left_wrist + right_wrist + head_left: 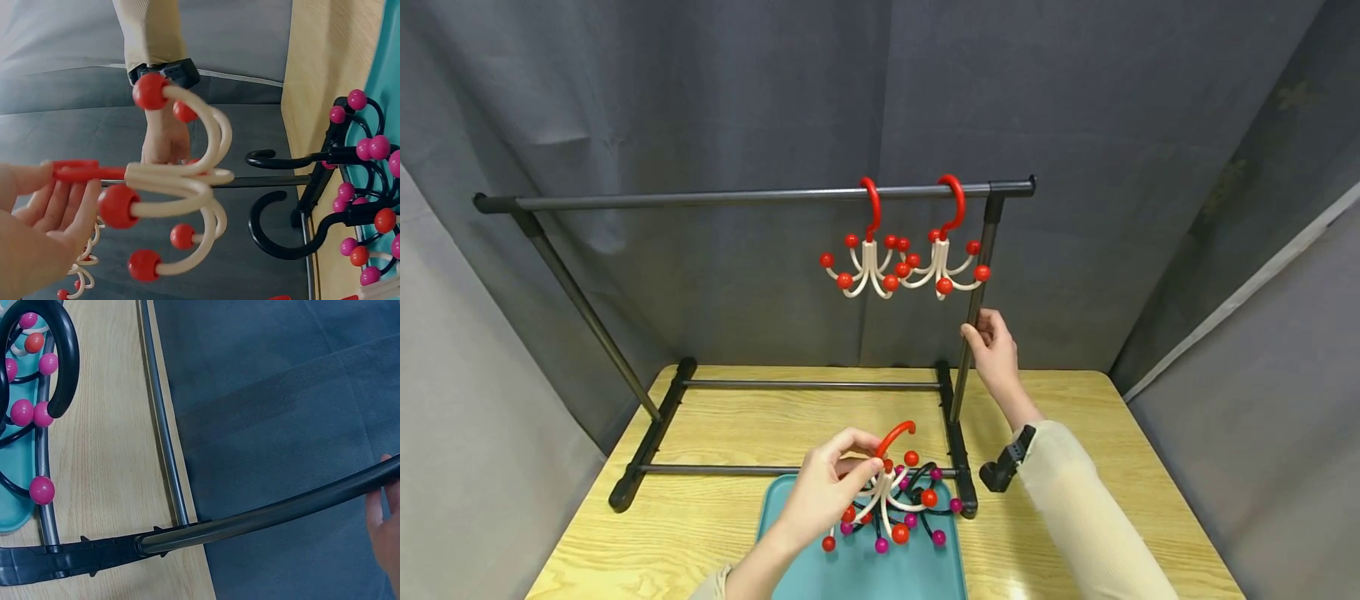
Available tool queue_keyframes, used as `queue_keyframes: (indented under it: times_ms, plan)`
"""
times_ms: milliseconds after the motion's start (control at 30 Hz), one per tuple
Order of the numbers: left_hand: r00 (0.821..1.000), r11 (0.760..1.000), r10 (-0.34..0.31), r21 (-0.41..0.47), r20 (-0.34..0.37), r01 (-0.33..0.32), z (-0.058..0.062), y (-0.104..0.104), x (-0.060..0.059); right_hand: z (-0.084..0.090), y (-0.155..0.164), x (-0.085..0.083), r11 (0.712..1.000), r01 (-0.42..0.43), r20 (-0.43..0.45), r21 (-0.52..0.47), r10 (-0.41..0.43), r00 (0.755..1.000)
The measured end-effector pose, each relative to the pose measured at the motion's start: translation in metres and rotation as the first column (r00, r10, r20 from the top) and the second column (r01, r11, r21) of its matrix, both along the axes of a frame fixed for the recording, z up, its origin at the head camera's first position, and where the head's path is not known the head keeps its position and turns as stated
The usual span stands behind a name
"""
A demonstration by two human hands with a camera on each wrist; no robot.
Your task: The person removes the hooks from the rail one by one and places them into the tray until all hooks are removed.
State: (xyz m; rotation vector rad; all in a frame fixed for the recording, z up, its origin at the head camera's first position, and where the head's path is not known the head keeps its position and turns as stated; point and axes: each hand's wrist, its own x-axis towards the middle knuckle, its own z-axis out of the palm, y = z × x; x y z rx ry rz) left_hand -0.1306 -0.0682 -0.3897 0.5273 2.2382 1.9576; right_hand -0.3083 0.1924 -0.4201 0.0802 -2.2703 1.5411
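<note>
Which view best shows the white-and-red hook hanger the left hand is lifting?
The left wrist view: the hanger fills the frame, pinched by the left hand. The head view shows it small above the teal tray. The right wrist view misses it.

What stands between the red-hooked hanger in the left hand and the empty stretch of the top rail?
Nothing visible: the left hand holds the hanger above the tray, and open air separates it from the rail.

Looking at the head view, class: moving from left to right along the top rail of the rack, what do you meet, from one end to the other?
Left end cap of the rail → bare rail → first red-and-cream hanger → second red-and-cream hanger → right upright post, held by the right hand.
</note>
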Motion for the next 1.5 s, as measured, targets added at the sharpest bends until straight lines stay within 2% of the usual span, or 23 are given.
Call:
queue_keyframes:
  times_ms: [167, 267, 400, 567, 733, 833, 967, 1133, 1300, 1500]
  plan:
    - [0.990, 0.987, -0.139, -0.081, -0.020, 0.137, -0.008, 0.000, 0.001, 0.000, 0.001, 0.000, 1.000, 0.003, 0.002, 0.009, -0.003, 1.000]
    - [0.980, 0.975, -0.198, -0.103, -0.003, 0.196, -0.013, 0.001, 0.002, -0.001, 0.001, -0.001, 1.000, 0.003, 0.005, 0.001, -0.003, 1.000]
    - [0.967, 0.965, -0.251, -0.072, 0.040, 0.253, -0.022, 0.003, 0.003, -0.001, 0.001, 0.000, 1.000, 0.004, 0.007, -0.007, -0.004, 1.000]
    - [0.952, 0.954, -0.299, -0.007, 0.061, 0.300, -0.041, 0.008, 0.004, -0.002, 0.002, -0.002, 1.000, 0.008, 0.013, -0.001, -0.008, 1.000]
    - [0.943, 0.949, -0.316, 0.034, 0.105, 0.314, -0.060, 0.011, 0.006, -0.004, 0.002, -0.002, 1.000, 0.005, -0.039, -0.007, -0.005, 0.999]
    - [0.945, 0.954, -0.301, 0.028, 0.128, 0.300, -0.069, 0.011, 0.007, -0.003, 0.002, 0.000, 1.000, -0.002, -0.065, -0.011, 0.001, 0.998]
    - [0.947, 0.959, -0.282, 0.023, 0.156, 0.282, -0.079, 0.013, 0.007, 0.000, 0.001, 0.000, 1.000, 0.001, -0.021, -0.006, -0.001, 1.000]
    - [0.943, 0.955, -0.294, 0.009, 0.152, 0.297, -0.092, 0.015, 0.006, 0.000, 0.001, -0.003, 1.000, 0.006, 0.033, 0.000, -0.006, 0.999]
    - [0.949, 0.958, -0.277, -0.034, 0.152, 0.285, -0.106, 0.017, 0.006, 0.000, 0.000, -0.002, 0.999, -0.013, 0.041, -0.037, 0.014, 0.999]
    - [0.938, 0.955, -0.282, -0.035, 0.203, 0.295, -0.120, 0.018, 0.006, 0.000, -0.001, -0.001, 1.000, 0.013, 0.029, 0.001, -0.013, 0.999]
